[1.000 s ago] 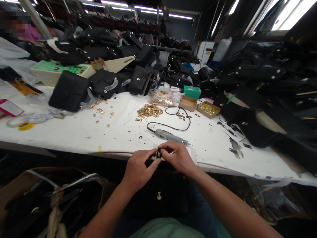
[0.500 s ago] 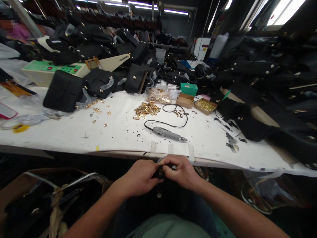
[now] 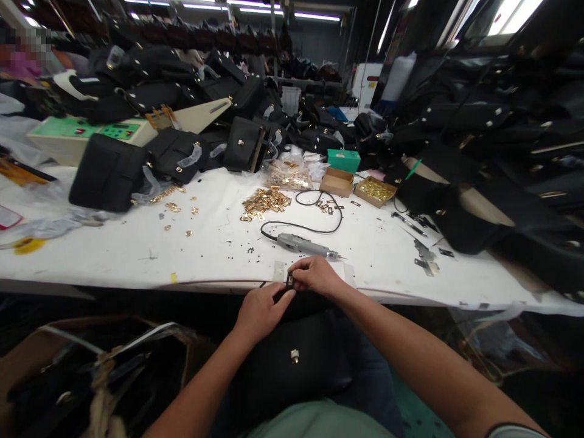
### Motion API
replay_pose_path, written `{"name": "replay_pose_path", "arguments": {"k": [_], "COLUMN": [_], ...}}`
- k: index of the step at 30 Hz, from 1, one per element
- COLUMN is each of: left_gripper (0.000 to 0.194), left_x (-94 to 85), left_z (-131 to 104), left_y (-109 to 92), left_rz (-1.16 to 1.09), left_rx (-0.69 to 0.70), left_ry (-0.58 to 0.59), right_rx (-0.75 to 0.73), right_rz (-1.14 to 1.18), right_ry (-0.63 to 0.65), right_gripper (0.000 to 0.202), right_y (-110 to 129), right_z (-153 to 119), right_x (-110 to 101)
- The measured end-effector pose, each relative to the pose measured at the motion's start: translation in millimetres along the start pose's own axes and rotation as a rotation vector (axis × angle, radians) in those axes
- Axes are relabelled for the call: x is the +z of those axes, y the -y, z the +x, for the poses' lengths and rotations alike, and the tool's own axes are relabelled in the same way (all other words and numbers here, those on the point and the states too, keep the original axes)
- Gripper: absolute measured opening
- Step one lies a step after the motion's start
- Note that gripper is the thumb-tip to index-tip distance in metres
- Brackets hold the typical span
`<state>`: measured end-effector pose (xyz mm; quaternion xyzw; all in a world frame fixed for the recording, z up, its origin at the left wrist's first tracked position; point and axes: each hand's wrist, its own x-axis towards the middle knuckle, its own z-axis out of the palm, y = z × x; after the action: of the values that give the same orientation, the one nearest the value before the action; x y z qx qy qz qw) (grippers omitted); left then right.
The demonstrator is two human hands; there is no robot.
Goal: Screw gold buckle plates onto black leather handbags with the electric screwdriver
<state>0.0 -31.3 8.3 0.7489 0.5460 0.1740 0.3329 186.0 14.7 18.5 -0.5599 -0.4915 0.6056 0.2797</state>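
A small dark strap end with a metal piece (image 3: pixel 290 280) is held between both hands at the table's front edge. My left hand (image 3: pixel 263 309) grips it from the left, thumb and fingers closed. Against its right side my right hand (image 3: pixel 314 275) pinches with closed fingertips. Below them, a black bag (image 3: pixel 296 359) with a metal clasp lies on my lap. Just beyond the hands, a grey electric screwdriver (image 3: pixel 303 244) rests on the white table (image 3: pixel 219 255), its tip to the right.
Behind the screwdriver are a pile of gold metal pieces (image 3: pixel 267 202), a bag of fittings (image 3: pixel 288 175), an open carton (image 3: pixel 336 182) and a box of small gold parts (image 3: pixel 375 190). Black bags (image 3: pixel 109 173) crowd the back and right. An open box stands lower left.
Both hands have moved up and forward to the table edge, raising the small dark piece. The bag on my lap shows more. The view has shifted slightly.
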Motion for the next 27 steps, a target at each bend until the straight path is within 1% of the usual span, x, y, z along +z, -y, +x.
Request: {"name": "replay_pose_path", "arguments": {"k": [2,3,5,6,7,11,16,20,23,27], "left_gripper": [0.021,0.017,0.013,0.012,0.011,0.012,0.015,0.015,0.015,0.012], "left_x": [8.5,12.1,16.8,17.8,17.9,12.0,0.5,-5.9,-8.1,-9.5], "left_z": [-10.2,-13.3,-14.6,-13.1,-10.6,1.5,8.3,10.5,13.1,16.5], "left_y": [2.7,3.6,4.5,4.6,4.7,6.9,9.2,4.7,2.2,4.2], "left_rz": [-0.024,-0.028,0.011,0.046,0.082,0.172,0.264,0.336,0.373,0.341], "left_rx": [0.021,0.041,0.106,0.146,0.182,0.260,0.258,0.233,0.219,0.204], "left_ry": [-0.209,-0.291,-0.410,-0.439,-0.443,-0.370,-0.284,-0.232,-0.212,-0.186], "right_rx": [-0.011,-0.016,-0.017,-0.015,-0.014,-0.038,-0.152,-0.247,-0.250,-0.304], "right_rz": [-0.005,-0.011,-0.041,-0.066,-0.095,-0.245,-0.550,-0.778,-0.821,-0.773], "right_ry": [0.016,0.018,0.010,-0.001,-0.016,-0.064,-0.079,-0.140,-0.171,-0.183], "right_gripper": [0.023,0.023,0.023,0.024,0.025,0.028,0.026,0.022,0.023,0.020], "right_y": [-4.7,-6.6,-8.5,-8.3,-7.4,1.3,10.0,8.8,5.0,-1.5], "right_z": [2.6,3.5,5.4,6.4,7.4,10.2,14.0,18.1,18.3,11.5], "right_x": [1.0,1.2,1.0,0.6,0.1,-2.1,-3.7,-4.6,-4.6,-4.1]}}
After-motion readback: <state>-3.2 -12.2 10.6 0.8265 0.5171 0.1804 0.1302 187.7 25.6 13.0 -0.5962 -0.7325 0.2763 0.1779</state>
